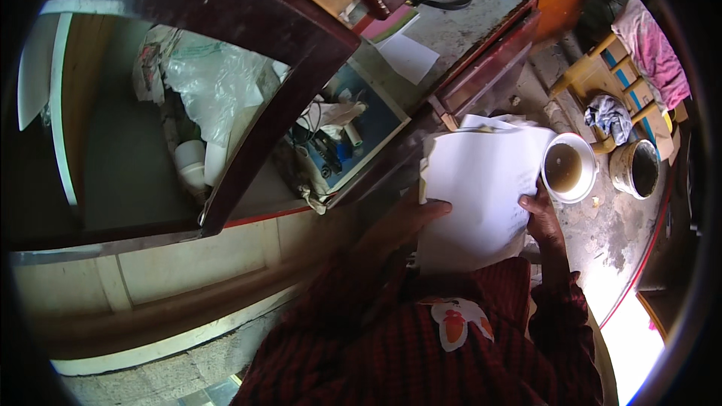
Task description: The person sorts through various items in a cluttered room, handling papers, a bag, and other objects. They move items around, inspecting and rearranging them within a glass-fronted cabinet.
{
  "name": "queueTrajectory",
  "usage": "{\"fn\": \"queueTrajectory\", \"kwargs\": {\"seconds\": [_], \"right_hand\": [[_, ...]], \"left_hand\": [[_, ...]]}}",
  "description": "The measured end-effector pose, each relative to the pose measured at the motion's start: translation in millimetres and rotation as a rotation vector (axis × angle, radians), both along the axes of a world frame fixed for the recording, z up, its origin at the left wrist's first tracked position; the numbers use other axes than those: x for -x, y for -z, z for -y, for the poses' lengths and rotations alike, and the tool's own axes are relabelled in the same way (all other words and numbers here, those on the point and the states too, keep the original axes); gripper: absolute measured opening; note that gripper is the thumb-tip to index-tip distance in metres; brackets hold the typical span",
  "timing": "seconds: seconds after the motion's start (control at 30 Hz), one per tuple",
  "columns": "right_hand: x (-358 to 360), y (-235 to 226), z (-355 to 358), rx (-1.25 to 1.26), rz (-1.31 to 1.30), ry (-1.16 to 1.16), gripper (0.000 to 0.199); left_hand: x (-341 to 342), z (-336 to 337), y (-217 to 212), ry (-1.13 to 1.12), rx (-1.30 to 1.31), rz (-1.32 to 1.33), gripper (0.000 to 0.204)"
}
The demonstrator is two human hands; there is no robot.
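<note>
Looking down from my head, I hold a stack of white paper sheets (pixel 481 195) in front of my chest, over a grey stained surface (pixel 609 233). My left hand (pixel 410 218) grips the stack's left edge, fingers pinching the paper. My right hand (pixel 543 218) clasps the right edge, fingers curled onto the sheets. Just beside my right hand stands a white round bowl of brown liquid (pixel 568 167). Near it sits a dark, dirty round tin (pixel 636 168).
</note>
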State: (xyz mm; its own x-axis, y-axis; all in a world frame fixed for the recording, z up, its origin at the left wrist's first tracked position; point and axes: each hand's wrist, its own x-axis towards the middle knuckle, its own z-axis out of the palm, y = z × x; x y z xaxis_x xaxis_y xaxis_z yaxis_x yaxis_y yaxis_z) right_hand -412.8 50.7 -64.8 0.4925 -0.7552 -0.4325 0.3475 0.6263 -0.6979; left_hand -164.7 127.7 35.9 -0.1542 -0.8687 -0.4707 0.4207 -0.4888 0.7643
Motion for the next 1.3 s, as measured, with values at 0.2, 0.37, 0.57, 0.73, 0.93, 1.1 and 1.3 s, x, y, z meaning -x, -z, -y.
{"fn": "queueTrajectory", "kwargs": {"seconds": [0.2,0.37,0.57,0.73,0.93,1.1,1.3], "right_hand": [[12,47,-24,-0.192,0.271,-0.132,0.094],[-3,7,-26,-0.193,0.088,-0.184,0.079],[16,6,-37,-0.215,-0.024,-0.062,0.069],[29,15,-46,-0.22,-0.086,-0.022,0.069],[27,20,-52,-0.194,-0.118,-0.028,0.068],[21,19,-53,-0.204,-0.069,-0.009,0.066],[20,19,-55,-0.171,-0.047,-0.017,0.065]], "left_hand": [[-13,-6,28,0.106,-0.091,0.029,0.048],[-52,2,39,0.201,0.273,0.318,0.052],[-170,17,55,-0.387,0.139,1.17,0.039],[-200,44,69,-0.19,0.547,1.902,0.03],[-277,46,71,-0.717,0.021,1.757,0.028],[-293,1,46,-0.623,0.704,2.335,0.031],[-268,-33,105,-0.535,-0.382,1.52,0.05]]}}
